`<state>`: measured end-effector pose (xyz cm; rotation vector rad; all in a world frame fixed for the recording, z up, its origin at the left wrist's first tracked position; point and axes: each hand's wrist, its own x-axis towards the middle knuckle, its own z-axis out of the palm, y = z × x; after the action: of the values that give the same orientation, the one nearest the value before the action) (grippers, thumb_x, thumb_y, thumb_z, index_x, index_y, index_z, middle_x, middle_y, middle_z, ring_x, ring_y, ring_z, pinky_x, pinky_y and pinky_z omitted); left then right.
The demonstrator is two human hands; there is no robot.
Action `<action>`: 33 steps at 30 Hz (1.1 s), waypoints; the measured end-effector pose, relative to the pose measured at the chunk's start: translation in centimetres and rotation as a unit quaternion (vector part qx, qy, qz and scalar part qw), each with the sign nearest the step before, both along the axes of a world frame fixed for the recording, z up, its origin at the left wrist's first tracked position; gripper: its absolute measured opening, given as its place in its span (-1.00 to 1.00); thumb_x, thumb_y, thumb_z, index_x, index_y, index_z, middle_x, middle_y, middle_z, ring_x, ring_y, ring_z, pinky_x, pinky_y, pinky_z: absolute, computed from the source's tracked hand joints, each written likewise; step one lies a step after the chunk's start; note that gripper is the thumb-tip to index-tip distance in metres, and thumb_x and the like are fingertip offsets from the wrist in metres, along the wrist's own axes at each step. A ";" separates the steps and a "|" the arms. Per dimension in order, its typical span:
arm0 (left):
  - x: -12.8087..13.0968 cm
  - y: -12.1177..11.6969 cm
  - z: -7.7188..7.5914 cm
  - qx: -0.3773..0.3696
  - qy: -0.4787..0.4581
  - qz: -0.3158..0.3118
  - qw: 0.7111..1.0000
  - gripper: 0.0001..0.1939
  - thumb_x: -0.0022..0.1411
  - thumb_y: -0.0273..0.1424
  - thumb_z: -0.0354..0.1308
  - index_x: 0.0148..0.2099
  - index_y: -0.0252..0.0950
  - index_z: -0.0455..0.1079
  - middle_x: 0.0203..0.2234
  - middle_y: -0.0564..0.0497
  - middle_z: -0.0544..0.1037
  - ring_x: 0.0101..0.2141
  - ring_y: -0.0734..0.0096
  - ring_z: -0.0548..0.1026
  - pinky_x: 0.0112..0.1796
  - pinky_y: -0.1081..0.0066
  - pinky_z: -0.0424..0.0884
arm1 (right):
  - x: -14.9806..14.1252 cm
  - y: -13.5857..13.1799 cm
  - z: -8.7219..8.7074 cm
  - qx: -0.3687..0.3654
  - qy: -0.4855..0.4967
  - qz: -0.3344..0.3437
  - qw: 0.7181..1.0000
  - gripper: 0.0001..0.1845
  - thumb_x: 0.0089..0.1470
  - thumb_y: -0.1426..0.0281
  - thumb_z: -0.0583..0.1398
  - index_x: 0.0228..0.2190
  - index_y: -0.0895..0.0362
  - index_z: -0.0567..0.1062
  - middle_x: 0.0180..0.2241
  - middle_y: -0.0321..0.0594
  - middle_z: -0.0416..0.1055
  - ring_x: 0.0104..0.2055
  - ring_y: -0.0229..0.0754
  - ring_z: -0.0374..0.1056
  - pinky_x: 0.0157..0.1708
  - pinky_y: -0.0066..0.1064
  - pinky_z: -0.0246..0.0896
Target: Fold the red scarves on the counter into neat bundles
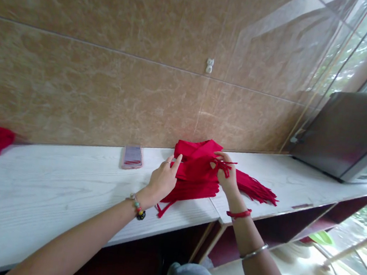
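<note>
Red fringed cloth (195, 175), piled in layers on the white worktop (71, 195), close to the tiled wall (123, 102). Left hand (160, 185) at its left edge, thumb and forefinger spread (hidden fingers: cannot tell), seemingly to steady the layers; right hand (229, 182) pinching thin strands (225, 164), probably to keep them bunched. Front edge just short of the pile, with little room nearer; wider open stretch leftward, past the phone (132, 157), and rightward, between spread fringe (257, 190) and grey box (346, 132).
</note>
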<state>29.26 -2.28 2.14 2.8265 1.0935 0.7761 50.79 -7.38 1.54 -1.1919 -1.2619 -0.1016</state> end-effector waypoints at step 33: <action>-0.5 1.6 0.7 0.039 0.132 -0.115 0.984 -0.69 0.23 -0.55 -0.19 -0.14 -0.42 0.37 -0.03 -0.29 0.37 0.12 0.06 0.13 0.07 -0.03 -0.06 | 4.2 0.0 -1.0 -0.121 0.007 -0.213 0.970 -0.57 -0.36 0.52 0.07 -0.32 0.13 0.46 -0.40 -0.19 0.41 -0.38 -0.11 0.35 -0.34 -0.24 0.27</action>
<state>28.78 -0.71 2.84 3.1146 0.7477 0.4473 55.03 -7.33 0.54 -1.6621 -1.0077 -0.2587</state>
